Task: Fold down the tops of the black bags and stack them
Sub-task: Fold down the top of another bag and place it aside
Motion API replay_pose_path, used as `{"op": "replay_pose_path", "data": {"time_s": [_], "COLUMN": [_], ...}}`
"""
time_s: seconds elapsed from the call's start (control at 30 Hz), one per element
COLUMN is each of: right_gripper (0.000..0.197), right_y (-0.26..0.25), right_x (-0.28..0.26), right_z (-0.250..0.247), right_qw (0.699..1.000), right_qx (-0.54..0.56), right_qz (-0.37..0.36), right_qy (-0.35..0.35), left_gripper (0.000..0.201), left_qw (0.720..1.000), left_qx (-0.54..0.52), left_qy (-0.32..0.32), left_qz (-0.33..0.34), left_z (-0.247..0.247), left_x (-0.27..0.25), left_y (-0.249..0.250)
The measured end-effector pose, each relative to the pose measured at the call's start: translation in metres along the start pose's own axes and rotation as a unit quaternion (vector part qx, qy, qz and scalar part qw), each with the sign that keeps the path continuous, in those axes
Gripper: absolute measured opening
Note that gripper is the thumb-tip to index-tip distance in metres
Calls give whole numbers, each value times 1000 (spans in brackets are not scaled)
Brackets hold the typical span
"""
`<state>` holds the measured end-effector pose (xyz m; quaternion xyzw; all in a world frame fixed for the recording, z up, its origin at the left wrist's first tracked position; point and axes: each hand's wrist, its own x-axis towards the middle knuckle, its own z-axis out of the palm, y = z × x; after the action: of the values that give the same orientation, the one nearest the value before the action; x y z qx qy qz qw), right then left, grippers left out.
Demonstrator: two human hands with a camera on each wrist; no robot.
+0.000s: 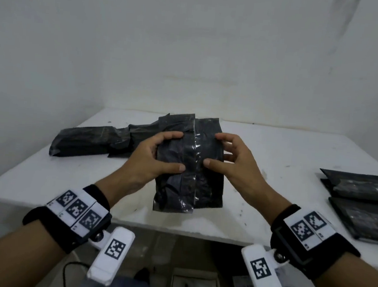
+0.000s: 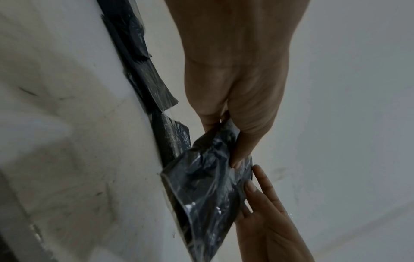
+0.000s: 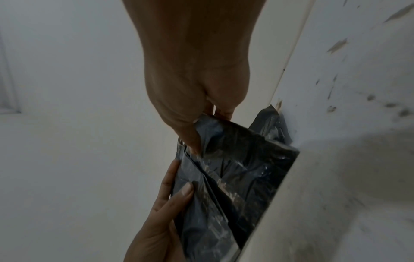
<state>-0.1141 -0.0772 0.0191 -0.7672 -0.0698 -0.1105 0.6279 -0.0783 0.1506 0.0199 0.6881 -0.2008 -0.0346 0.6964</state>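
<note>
1. On the white table [image 1: 274, 150], far left, a row of black bags [image 1: 92, 141] lies.
2. Left hand [image 1: 157, 156] grasps the held bag [image 1: 187, 177], thumb in front.
3. Right hand [image 1: 229, 163] grasps its other side, above the table's middle.
4. Far right lies a stack of bags [image 1: 361, 199].

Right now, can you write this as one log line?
left hand: grips black bag | right hand: grips it | bag: upright on table

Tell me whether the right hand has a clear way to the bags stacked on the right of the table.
Probably yes, once freed: the right hand now grips the upright black bag along with the left hand; only bare table shows between it and the stacked bags.
</note>
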Motion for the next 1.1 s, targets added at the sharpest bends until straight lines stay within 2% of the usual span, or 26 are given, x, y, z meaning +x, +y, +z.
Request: {"op": "replay_pose_path", "data": {"time_s": [0.07,0.13,0.2,0.33,0.43,0.53,0.6,0.73,0.83,0.93,1.1], "right_gripper": [52,40,25,9,18,31,37,38,37,36,42], "right_y": [6,14,19,28,42,62,73,89,92,90,82], "right_x": [-14,-31,-51,-95,-121,-133,-135,-138,-141,-142,-141], "right_z": [10,22,34,50,59,70,81,107,120,123,121], "right_qw": [999,997,996,990,957,942,956,989,994,993,985], "right_qx": [-26,-62,-75,-112,-222,-248,-204,-84,-5,22,69], "right_qz": [9,10,17,47,75,87,90,94,105,116,158], "right_qy": [20,42,35,-77,-172,-206,-189,-76,-9,13,-8], "left_gripper": [73,74,75,76,75,78,79,78,77,79,86], "left_qw": [1000,1000,999,997,996,994,993,993,993,993,993], "left_qx": [11,18,29,34,37,33,28,6,6,11,26], "left_qy": [11,21,33,67,87,105,113,118,117,116,111], "left_qz": [3,3,4,4,1,-9,-12,-19,-19,-21,-26], "left_z": [-14,-29,-44,-69,-84,-94,-98,-99,-100,-104,-111], "left_x": [-8,-18,-30,-55,-72,-88,-99,-119,-130,-137,-142], "left_y": [2,3,3,0,-4,-7,-10,-19,-21,-19,-14]}}
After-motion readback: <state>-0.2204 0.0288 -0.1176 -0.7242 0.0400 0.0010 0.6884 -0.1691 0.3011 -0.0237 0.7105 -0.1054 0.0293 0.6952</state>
